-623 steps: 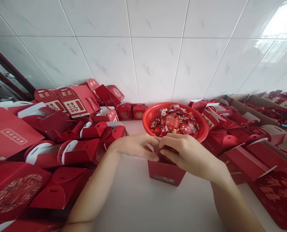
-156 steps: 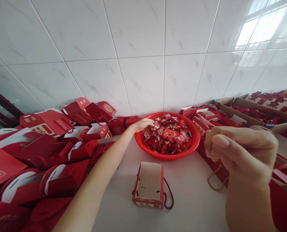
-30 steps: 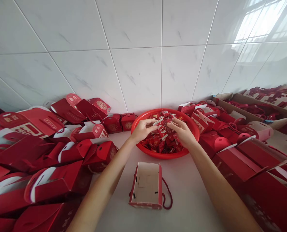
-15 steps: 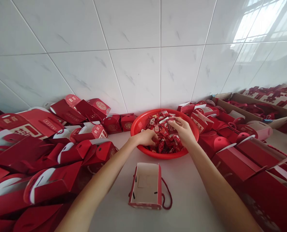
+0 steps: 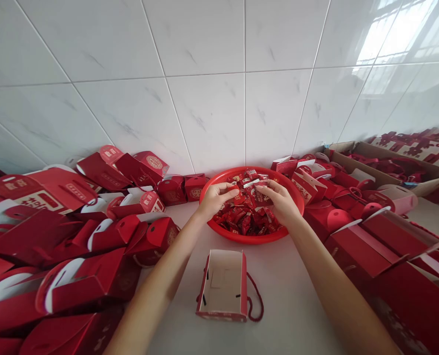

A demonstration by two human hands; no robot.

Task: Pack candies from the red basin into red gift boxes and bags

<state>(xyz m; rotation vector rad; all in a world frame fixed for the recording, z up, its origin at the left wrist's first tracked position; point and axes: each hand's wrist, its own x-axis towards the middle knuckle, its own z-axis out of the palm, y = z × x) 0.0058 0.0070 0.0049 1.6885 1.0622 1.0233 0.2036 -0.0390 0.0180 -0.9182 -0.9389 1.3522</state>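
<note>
A red plastic basket (image 5: 249,239) full of red-wrapped candies (image 5: 246,223) stands against the tiled wall. Over its left side, my left hand (image 5: 214,199) is closed, pinching a small red-wrapped candy (image 5: 236,192) between thumb and fingertips. On the right, my right hand (image 5: 280,203) is closed on red-wrapped candy (image 5: 258,195) above the pile; how many pieces it grips is hard to make out. In front of the basket, between my forearms, lies a red paper gift box (image 5: 223,283), open upward with a bare pale inside and a dark red cord handle (image 5: 259,304) at its right.
Red gift boxes (image 5: 88,276) crowd the left of the white tabletop (image 5: 278,296). More red boxes (image 5: 375,241) cover the right side. Behind those sits a cardboard carton (image 5: 426,185) holding red items. White tiles (image 5: 208,123) rise behind everything.
My left hand has risen from the candies at the basket's lower left and now pinches a candy. My right hand stays nearly in place with its candy. The open box has not moved.
</note>
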